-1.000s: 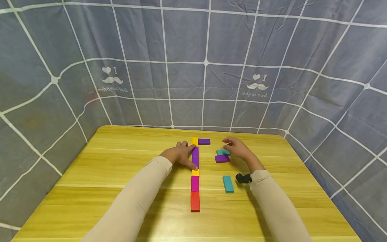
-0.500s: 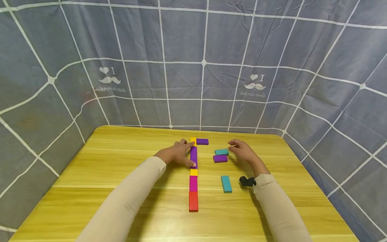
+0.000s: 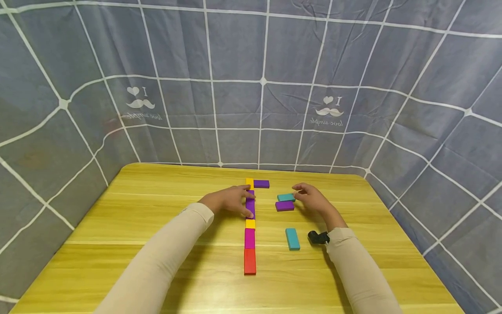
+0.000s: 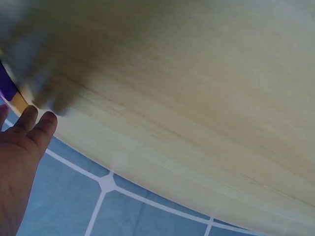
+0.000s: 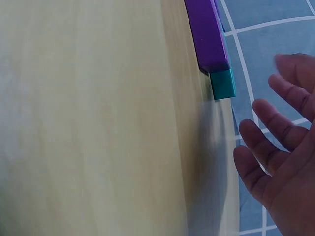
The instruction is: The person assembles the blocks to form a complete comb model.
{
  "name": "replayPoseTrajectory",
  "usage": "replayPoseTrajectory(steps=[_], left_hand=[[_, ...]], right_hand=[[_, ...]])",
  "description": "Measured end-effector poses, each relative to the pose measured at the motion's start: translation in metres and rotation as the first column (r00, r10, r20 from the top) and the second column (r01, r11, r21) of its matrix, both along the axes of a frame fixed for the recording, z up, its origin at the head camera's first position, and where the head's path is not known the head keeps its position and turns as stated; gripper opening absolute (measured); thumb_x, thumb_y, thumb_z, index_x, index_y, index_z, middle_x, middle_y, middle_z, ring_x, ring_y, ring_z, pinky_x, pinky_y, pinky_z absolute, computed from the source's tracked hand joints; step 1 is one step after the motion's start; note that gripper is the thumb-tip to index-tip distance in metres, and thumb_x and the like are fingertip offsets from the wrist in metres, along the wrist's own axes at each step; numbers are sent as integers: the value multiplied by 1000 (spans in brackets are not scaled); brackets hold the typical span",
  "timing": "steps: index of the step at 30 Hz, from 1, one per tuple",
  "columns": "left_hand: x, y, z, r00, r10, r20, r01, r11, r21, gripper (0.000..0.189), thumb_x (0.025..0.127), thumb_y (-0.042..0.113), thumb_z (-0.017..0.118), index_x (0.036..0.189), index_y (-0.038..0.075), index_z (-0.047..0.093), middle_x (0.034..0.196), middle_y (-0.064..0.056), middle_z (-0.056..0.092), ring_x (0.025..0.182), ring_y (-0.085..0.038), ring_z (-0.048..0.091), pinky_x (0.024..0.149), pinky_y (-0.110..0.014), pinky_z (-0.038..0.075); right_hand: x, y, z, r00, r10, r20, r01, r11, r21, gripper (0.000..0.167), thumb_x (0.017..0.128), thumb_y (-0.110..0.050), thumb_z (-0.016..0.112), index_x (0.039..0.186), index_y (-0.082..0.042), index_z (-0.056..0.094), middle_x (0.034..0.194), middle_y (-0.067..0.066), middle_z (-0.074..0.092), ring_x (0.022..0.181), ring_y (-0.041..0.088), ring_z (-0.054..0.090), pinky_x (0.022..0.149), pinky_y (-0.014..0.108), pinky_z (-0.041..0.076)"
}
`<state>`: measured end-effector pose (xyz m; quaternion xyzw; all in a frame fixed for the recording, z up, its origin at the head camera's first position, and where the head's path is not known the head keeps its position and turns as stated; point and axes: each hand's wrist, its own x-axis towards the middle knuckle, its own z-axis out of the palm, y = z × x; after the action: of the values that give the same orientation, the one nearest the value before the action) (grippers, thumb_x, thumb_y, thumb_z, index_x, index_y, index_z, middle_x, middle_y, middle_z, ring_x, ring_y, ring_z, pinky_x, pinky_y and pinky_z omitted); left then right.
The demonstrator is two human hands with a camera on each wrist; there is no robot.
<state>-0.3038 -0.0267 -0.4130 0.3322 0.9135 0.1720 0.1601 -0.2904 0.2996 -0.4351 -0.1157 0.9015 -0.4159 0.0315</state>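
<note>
While the person's left hand [image 3: 232,199] is over the row of flat blocks on the wooden desk [image 3: 176,179], its grip is spread: thumb and fingers stand apart, w/ the tips on or above the purple section [image 3: 249,206] and close to the far yellow block [image 3: 249,181]. Whether they press, I can't tell. If this section is one block or two, I also can't say, b/c a finger covers part of it.

Toward the person the row goes on straight, end to end: near yellow block [image 3: 250,224], magenta block [image 3: 249,238], red block [image 3: 249,261]. At the far end, a crosswise purple block [image 3: 261,184] lies against the R side of the far yellow block.

As for the right hand [image 3: 312,200], its grip is spread too, fingers a bit bent, w/ nothing held. It is just beside the R end of the far teal block [image 3: 285,197]; if it touches, I can't tell. This block lies directly behind the near purple block [image 3: 284,206], approx. parallel. Closer to the person, another teal block [image 3: 292,239] lies lengthwise, R of the magenta one.

Next to the right sleeve [image 3: 358,266] is a black device [image 3: 318,237]. Behind the desk hangs a grey curtain [image 3: 235,104] w/ white grid lines.
</note>
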Motion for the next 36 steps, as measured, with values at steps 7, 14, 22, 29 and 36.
replayPoseTrajectory(steps=[7,14,22,29,36], left_hand=[[-3,-1,-7,999,31,15,-31,1000,-2,73,80,50,79,144,25,56,161,-9,27,147,-32,26,118,-45,22],[1,-3,-6,999,29,23,-29,999,16,73,80,47,79,145,24,54,161,-8,27,146,-34,26,118,-46,23],[1,-3,-8,998,46,47,-46,999,5,75,81,48,78,147,25,51,163,-4,25,147,-33,24,118,-48,23],[0,-3,-9,997,55,53,-55,998,8,75,80,48,79,147,27,52,163,-2,26,147,-32,24,118,-47,23],[0,-4,-9,998,47,52,-48,999,13,76,79,49,80,147,28,52,163,-2,26,147,-32,25,118,-45,24]], right_hand=[[0,-2,-4,998,52,38,-53,998,15,36,99,-7,57,134,4,55,133,25,56,121,41,54,96,49,48],[-1,-6,-7,998,43,40,-46,998,53,33,99,-2,53,132,3,57,129,24,59,121,41,55,98,48,47],[-1,-10,-5,998,47,53,-52,993,101,34,96,3,52,129,3,59,126,24,60,121,41,53,104,52,42],[-2,-11,-4,998,50,35,-55,988,142,32,97,3,52,128,4,60,126,23,60,120,39,53,106,53,40],[-1,-12,-2,997,63,36,-68,987,146,32,96,3,52,127,3,60,124,23,60,117,39,54,104,54,40]])
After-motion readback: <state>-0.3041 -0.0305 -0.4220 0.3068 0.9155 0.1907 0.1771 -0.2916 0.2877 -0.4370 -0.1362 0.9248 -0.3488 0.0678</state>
